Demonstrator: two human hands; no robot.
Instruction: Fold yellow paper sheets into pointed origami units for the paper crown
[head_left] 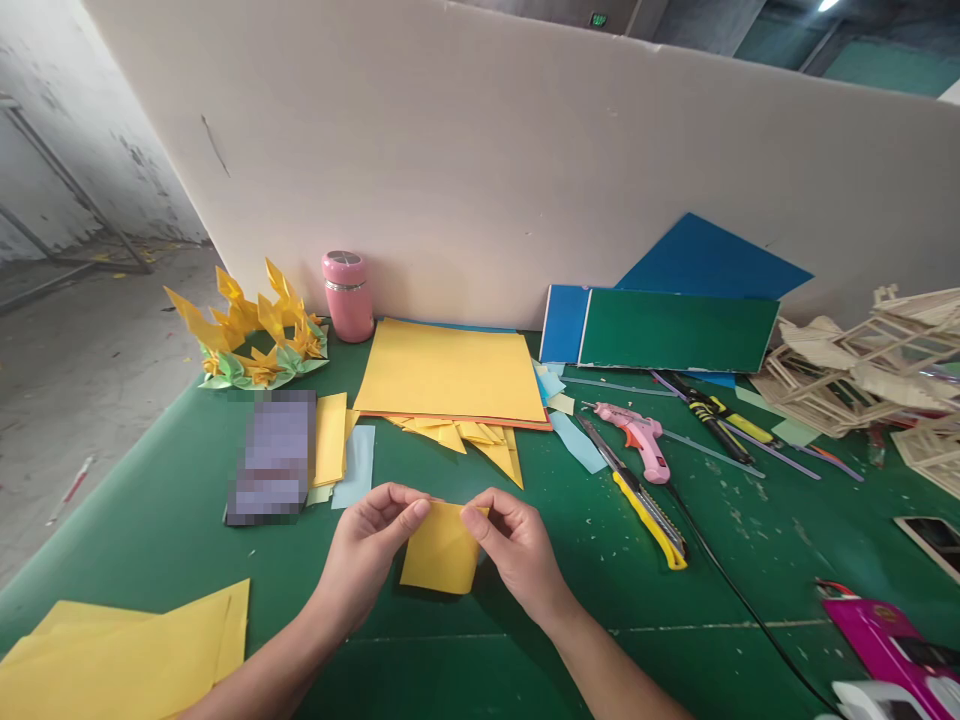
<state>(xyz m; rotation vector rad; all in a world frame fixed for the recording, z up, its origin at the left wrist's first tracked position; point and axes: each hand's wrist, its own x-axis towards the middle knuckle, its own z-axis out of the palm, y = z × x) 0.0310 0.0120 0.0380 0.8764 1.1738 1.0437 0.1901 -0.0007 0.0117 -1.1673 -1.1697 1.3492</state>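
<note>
A small piece of yellow paper [441,555] hangs between my hands, just above the green table [315,620]. My left hand [367,545] pinches its upper left corner between thumb and fingers. At the upper right corner, my right hand [517,550] pinches it the same way. Beyond my hands lie folded yellow paper pieces [457,432], partly under a stack of large yellow sheets [454,370]. To the left are a narrow yellow strip stack [329,440] and a light blue paper piece [354,467].
A yellow paper crown [262,330] and a pink flask [349,297] stand at the back left. On the right lie a pink glue gun [637,438] with its cord, a yellow utility knife [649,520] and wooden stick models [847,370]. More yellow sheets [127,655] lie front left.
</note>
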